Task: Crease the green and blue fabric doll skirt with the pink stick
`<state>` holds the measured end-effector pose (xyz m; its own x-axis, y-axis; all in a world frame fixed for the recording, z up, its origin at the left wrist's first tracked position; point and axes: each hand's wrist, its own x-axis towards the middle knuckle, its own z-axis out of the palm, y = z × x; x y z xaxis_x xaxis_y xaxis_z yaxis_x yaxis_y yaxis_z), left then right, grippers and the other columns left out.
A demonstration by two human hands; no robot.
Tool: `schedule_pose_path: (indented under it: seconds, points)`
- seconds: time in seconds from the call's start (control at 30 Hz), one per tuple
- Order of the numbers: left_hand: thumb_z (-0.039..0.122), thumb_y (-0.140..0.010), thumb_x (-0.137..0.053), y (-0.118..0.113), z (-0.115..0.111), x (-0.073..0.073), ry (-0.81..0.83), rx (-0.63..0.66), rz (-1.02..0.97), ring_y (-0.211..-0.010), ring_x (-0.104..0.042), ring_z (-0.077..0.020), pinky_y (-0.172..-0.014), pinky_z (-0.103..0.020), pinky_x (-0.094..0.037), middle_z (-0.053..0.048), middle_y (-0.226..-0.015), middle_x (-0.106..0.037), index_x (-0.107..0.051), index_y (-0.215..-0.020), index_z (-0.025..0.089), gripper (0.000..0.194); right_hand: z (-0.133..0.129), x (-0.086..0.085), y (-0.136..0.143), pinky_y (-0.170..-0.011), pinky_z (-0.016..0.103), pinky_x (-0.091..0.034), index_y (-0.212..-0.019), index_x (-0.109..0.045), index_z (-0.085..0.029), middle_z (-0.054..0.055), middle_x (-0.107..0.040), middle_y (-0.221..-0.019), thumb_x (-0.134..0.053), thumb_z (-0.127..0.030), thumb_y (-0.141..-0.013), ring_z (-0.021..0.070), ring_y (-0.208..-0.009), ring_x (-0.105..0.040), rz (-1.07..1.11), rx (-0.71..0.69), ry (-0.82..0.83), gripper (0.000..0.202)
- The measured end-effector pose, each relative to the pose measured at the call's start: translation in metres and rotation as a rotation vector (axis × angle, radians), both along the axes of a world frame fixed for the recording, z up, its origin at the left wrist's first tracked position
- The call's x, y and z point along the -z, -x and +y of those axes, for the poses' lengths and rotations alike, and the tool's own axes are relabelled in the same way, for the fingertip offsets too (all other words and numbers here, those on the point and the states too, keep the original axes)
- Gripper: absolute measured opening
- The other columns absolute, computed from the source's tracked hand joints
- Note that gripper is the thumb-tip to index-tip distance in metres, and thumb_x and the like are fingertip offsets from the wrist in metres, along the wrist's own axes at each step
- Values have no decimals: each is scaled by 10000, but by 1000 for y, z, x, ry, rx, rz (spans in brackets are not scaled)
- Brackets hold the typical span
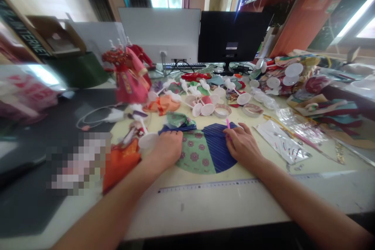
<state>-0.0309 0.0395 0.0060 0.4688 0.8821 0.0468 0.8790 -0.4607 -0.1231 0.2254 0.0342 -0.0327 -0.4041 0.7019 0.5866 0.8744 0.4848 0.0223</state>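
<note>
A rounded fabric piece [197,152] with green flowered and dark blue striped panels lies flat on the table in front of me. Its upper left part is gathered up in blue and green folds. My left hand [170,144] rests on the left side of the cloth, its fingers curled closed at the folded edge. Between the fingers of my right hand [244,144] is a slim pink stick [228,124], possibly a pen, held upright. That hand lies against the blue panel's right edge. The tip of the stick is hidden by my fingers.
A ruler [205,186] lies just below the cloth. White doll stands [207,109] and tape rolls [222,110] sit beyond it. Orange fabric [123,162] is at left, a plastic bag [283,140] at right. Dressed dolls [130,74] and monitors [159,35] stand behind.
</note>
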Motion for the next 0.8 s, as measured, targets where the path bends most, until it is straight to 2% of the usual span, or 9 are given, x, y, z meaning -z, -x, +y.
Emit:
schedule_pose_path:
  seconds: [0.1,0.23,0.37,0.53,0.63,0.8]
  points:
    - [98,-813,-370,3,4,3,-20,1,3,-795,-612,-273,-701,-376,-444,-141,-844,-647,-566,-880,111,208,-3,-1,0,-947,422,-398,-928,-580,-140,53,-620,-683,-423,-140,-848,174,-639,-562,32,-50,-54,176]
    - [118,-831,-370,7,9,7,-61,-7,-9,-802,-607,-275,-708,-383,-426,-135,-854,-650,-567,-872,114,202,-3,-4,-4,-918,393,-434,-913,-583,-176,19,-635,-682,-474,-118,-822,161,-633,-569,216,-95,-136,153]
    - [133,-849,-364,7,10,9,-109,-10,-50,-820,-594,-270,-714,-376,-412,-127,-844,-646,-564,-857,118,201,5,-10,-20,-896,395,-443,-965,-566,-191,6,-653,-692,-487,-101,-815,173,-682,-593,356,7,-241,192]
    - [157,-879,-334,2,2,3,-156,7,-112,-809,-573,-261,-718,-367,-401,-128,-814,-621,-551,-854,113,223,16,-16,-44,-847,404,-448,-982,-553,-187,36,-676,-742,-472,-109,-832,215,-807,-596,447,146,-360,188]
    - [161,-879,-342,-1,-2,3,-136,49,-141,-777,-567,-236,-707,-343,-406,-112,-792,-613,-548,-837,120,214,18,-14,-47,-853,410,-442,-989,-542,-180,42,-678,-747,-467,-115,-839,218,-807,-587,417,146,-337,180]
    - [174,-870,-372,-8,-3,10,-65,181,-177,-795,-560,-196,-736,-301,-417,-69,-818,-617,-551,-819,159,187,13,-5,-33,-910,405,-415,-990,-538,-189,32,-672,-787,-473,-140,-834,190,-755,-592,212,3,-154,176]
